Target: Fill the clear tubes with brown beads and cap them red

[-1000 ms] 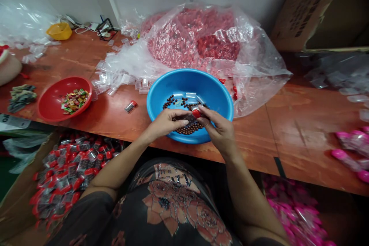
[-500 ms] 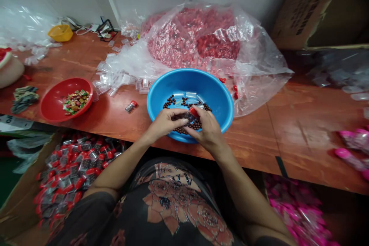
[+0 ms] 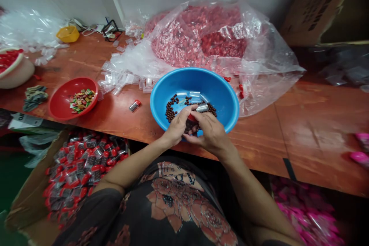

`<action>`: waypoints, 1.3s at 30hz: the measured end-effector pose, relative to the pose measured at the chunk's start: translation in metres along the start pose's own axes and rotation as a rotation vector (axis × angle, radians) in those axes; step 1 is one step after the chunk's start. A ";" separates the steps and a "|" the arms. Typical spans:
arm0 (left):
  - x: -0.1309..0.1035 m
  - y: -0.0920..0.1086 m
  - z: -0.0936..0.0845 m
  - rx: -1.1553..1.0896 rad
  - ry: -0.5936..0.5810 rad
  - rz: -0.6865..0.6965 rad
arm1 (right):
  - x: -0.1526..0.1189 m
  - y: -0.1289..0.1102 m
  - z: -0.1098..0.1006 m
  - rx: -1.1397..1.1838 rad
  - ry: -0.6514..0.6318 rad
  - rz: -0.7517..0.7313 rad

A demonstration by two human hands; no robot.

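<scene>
Over the near side of a blue basin, my two hands meet around a small clear container with a red cap, which looks dark inside and is partly covered by fingers. My left hand is closed on it, fingers at the red cap. From the other side, my right hand grips the same container with curled fingers. Brown beads or balls lie in the basin beneath, along with several clear tubes. A similar filled container with a red cap lies on the table to the left.
A red bowl of wrapped sweets and a white tub of red pieces stand left. Behind the basin spreads a large plastic bag of red pieces. Below the table edge, a carton holds many red-capped containers; pink items lie right.
My hands have drawn closer together, and my left fingers have moved up to the red cap. The container is now more covered. The whole view has shifted slightly left.
</scene>
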State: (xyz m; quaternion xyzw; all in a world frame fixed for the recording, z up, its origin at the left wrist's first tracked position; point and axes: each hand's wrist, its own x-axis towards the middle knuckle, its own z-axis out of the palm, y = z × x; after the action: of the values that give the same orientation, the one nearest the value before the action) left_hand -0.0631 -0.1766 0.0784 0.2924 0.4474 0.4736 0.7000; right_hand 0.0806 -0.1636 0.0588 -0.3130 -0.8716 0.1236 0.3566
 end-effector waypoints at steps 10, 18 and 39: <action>-0.004 0.013 -0.011 -0.187 -0.176 -0.120 | -0.016 0.000 0.002 0.522 0.232 0.664; -0.003 0.009 -0.009 -0.165 -0.185 -0.093 | -0.007 -0.012 0.008 0.664 0.308 0.630; -0.020 0.012 -0.012 0.177 -0.141 0.050 | -0.001 -0.018 0.006 -0.171 0.099 -0.067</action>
State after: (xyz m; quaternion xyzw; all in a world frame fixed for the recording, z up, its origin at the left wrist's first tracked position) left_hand -0.0814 -0.1903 0.0906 0.3966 0.4298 0.4279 0.6891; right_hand 0.0689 -0.1783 0.0615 -0.3186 -0.8701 0.0213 0.3754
